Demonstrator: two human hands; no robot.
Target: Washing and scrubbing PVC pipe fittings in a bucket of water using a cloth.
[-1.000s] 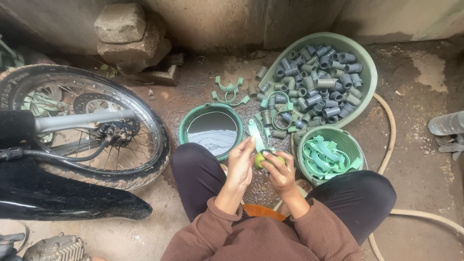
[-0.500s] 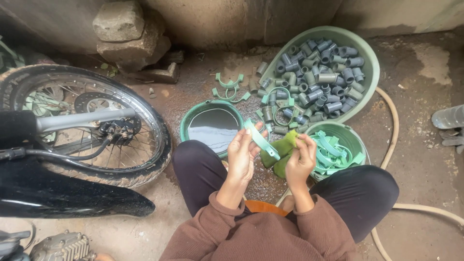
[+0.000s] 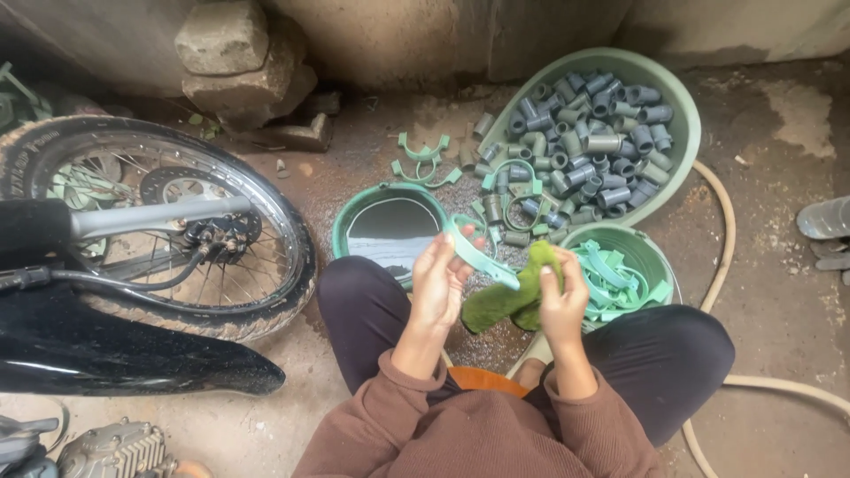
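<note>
We hold a light green curved clip (image 3: 478, 252) in the left hand (image 3: 438, 288), fingers closed on its near end, just in front of the round bucket of dark water (image 3: 390, 232). The right hand (image 3: 562, 305) is closed on a dark green scrub pad (image 3: 505, 299), its upper corner pinched at the fingertips. A second ago both hands sat close together with the clip standing between them; half a second ago they began to part; now the clip is raised and angled towards the right, and the pad is drawn out long beneath it, touching the clip's far end. We judge this as the wiping stroke on the clip under way, not yet finished.

To the right of the bucket, a small green tub (image 3: 660, 257) holds more clips of the same kind. Behind the bucket, a large oval basin (image 3: 682, 133) holds grey pipe sockets, with several clips and sockets loose on the ground (image 3: 372, 155). To the left of the bucket stands a motorcycle wheel (image 3: 168, 221). A pale hose (image 3: 728, 230) curves past the tub
</note>
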